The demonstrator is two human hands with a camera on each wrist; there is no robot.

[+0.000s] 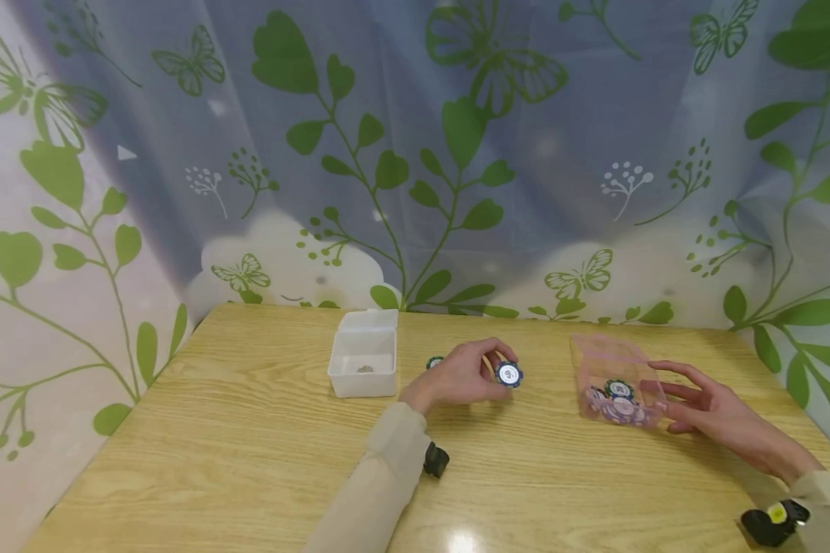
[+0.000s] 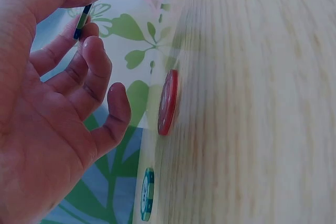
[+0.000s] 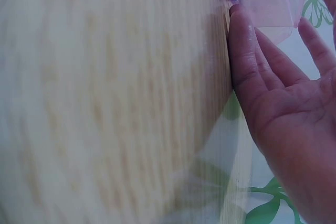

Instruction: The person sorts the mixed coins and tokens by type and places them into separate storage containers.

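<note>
My left hand (image 1: 459,372) pinches a blue poker chip (image 1: 509,374) between thumb and fingertip, held over the table with its white face showing in the head view. In the left wrist view this chip is edge-on. Below that hand, a red poker chip (image 2: 168,103) and a green poker chip (image 2: 147,194) lie on the table; the red one is hidden in the head view. My right hand (image 1: 715,415) rests its fairly straight fingers at the right side of a translucent pink box (image 1: 653,384), which holds several poker chips (image 1: 622,405).
A white box (image 1: 363,385) with its lid raised stands left of my left hand, a small object (image 1: 365,369) inside. The wooden table (image 1: 214,438) ends at a patterned curtain (image 1: 415,153) behind. The pink box's lid (image 1: 605,347) tilts open toward the back.
</note>
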